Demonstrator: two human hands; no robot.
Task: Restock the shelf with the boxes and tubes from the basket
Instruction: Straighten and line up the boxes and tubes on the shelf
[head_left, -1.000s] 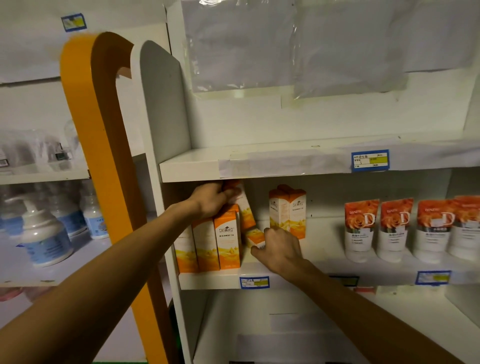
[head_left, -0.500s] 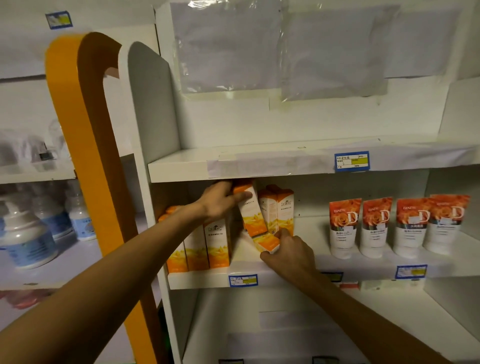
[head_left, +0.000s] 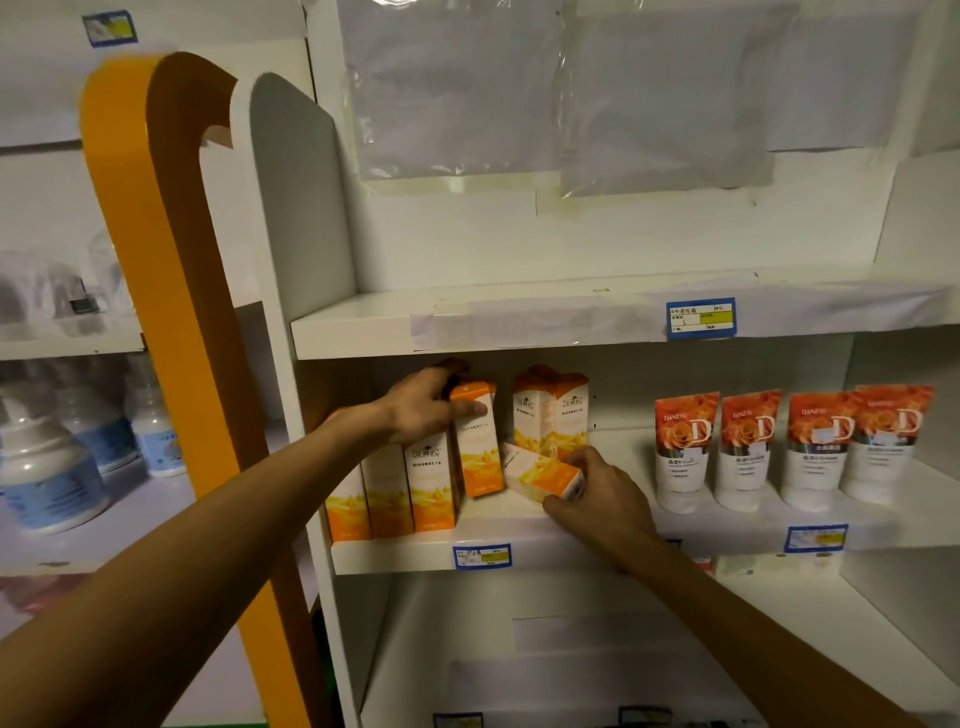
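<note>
1. My left hand (head_left: 423, 410) grips the top of a tall orange-and-white cardboard box (head_left: 477, 441), fingers curled over its far side and thumb across its front. The box stands on the middle shelf (head_left: 519, 551) and leans slightly to the right.

2. My right hand (head_left: 602, 493) holds a second orange-and-white box lying on its side (head_left: 543, 473), fingers wrapped round its near end. It rests on the shelf just right of the leaning box, touching or nearly touching its lower part; I cannot tell which.

3. Left of the leaning box, a row of three matching upright boxes (head_left: 395, 493) stands at the near edge against the white side panel (head_left: 306, 364). Behind the toppled box, a pair of the same boxes (head_left: 550, 410) stands further back.

4. Well to the right on the same shelf, four white tubes with red rose labels (head_left: 789, 447) stand in a line, side by side, looking already placed.

5. As I judge it, the restock is well along: tubes lined up, most boxes upright. What is left here is straightening the leaning box and standing the fallen one in the gap.

6. The basket is out of view, so I cannot say whether more stock waits in it.
</note>
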